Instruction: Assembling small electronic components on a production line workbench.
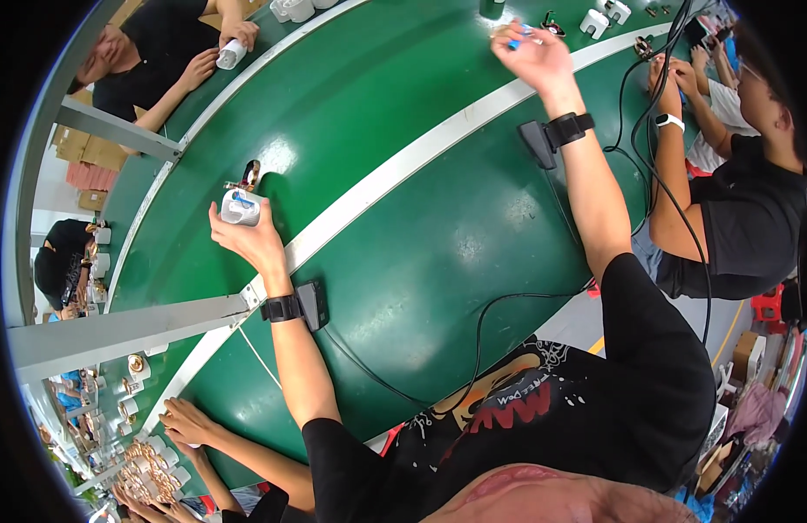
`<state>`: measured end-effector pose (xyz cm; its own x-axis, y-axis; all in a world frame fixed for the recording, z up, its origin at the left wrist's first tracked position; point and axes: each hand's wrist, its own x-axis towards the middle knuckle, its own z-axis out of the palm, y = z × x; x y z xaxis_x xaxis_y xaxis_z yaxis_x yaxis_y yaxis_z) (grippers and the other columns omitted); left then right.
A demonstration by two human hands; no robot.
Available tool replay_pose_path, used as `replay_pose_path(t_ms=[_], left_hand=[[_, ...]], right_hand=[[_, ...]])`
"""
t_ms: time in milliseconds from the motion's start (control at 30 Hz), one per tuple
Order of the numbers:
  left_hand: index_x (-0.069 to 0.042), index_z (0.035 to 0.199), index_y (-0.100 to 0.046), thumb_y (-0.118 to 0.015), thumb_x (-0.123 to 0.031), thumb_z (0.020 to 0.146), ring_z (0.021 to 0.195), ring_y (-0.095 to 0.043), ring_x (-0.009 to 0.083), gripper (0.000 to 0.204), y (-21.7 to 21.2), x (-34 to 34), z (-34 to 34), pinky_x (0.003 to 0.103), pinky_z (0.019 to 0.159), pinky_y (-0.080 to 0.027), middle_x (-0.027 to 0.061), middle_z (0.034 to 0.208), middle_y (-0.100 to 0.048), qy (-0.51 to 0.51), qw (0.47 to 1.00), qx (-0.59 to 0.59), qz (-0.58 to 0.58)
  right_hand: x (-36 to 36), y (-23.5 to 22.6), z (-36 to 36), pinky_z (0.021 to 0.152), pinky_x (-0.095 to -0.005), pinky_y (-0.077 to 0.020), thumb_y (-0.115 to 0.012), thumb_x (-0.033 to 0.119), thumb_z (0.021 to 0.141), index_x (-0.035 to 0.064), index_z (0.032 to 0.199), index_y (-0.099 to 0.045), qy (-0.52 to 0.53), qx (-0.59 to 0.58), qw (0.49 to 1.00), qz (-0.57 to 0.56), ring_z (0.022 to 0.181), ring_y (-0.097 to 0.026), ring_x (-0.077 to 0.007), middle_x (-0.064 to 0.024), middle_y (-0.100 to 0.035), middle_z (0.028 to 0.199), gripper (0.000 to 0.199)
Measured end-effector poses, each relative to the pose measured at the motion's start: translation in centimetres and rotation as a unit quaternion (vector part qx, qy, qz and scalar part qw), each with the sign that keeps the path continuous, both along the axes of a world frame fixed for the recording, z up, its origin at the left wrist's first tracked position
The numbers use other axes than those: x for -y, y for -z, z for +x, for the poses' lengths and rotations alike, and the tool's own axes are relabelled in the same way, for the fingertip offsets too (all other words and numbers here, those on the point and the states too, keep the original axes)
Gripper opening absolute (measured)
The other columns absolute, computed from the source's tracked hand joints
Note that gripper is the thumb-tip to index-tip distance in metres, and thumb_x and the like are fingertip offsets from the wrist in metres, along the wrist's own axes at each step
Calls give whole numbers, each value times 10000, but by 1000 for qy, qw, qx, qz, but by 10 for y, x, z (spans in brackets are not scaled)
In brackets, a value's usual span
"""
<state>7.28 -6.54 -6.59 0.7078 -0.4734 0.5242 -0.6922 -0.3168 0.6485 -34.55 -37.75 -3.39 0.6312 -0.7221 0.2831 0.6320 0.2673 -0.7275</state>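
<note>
On the left, my left hand [257, 244] is closed round a white cup-shaped plastic housing [232, 212], its open side showing a blue piece inside. Just beyond it, a small shiny metal-and-wire part [246, 177] sits over the green surface; whether it is joined to the housing, I cannot tell. My right arm reaches to the far right, where my right hand [545, 68] has its fingers curled round a small blue piece [515, 44], partly hidden by them. Close by this hand lies a small dark part with red on it [552, 28].
A white rail [421, 166] runs along the green table [438, 288]. A grey metal bar [151, 327] crosses at left. Black cables [634, 131] hang at right. White housings [593, 23] stand far right; several copper-coloured parts [146, 471] lie lower left. Co-workers sit around.
</note>
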Motion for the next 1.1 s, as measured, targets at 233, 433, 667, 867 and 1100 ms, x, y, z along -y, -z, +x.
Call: replay_pose_path(t_ms=[233, 433, 667, 867, 1100], left_hand=[[17, 1378, -334, -825, -115, 691, 1201, -342, 379, 855, -6, 1, -9, 495, 1021, -310, 215, 1302, -356, -24, 997, 31, -67], [10, 1311, -406, -817, -102, 679, 1186, -360, 355, 762, -17, -4, -21, 479, 1025, -302, 190, 1261, -388, -41, 984, 106, -140], [-28, 1347, -395, -884, -167, 637, 1202, -468, 299, 873, -36, 4, -80, 411, 1004, -424, 159, 1335, -426, 293, 952, 55, -74], [-31, 1329, -393, -885, -144, 645, 1212, -511, 289, 851, -42, 5, -118, 412, 1027, -443, 176, 1335, -464, 415, 892, -137, -115], [-27, 1228, -422, -848, -60, 672, 1160, -555, 240, 702, -14, 10, -99, 379, 991, -469, 154, 1285, -517, 401, 869, -239, -164]], right_hand=[[37, 19, -44, 872, -394, -431, -649, 285, 868, -19, 1044, -517, 556, -434, 682, -195, 946, -532, -213, -98, -570, 1015, 376], [-4, -24, -6, 897, -364, -475, -669, 336, 867, -1, 1189, -519, 377, -452, 802, -99, 996, -584, -224, -111, -610, 1101, 489], [-108, -43, 100, 927, -370, -512, -521, 340, 982, 41, 1335, -472, 3, -68, 966, 251, 1138, -575, -292, -129, -588, 1256, 465], [-200, -7, 168, 1016, -407, -472, -403, 363, 1013, 32, 1393, -407, -222, -26, 923, 312, 1256, -504, -331, -164, -492, 1384, 504], [-232, -8, 184, 1107, -476, -382, -310, 390, 1035, 55, 1355, -440, -134, -194, 943, 235, 1308, -456, -311, -150, -492, 1389, 481]])
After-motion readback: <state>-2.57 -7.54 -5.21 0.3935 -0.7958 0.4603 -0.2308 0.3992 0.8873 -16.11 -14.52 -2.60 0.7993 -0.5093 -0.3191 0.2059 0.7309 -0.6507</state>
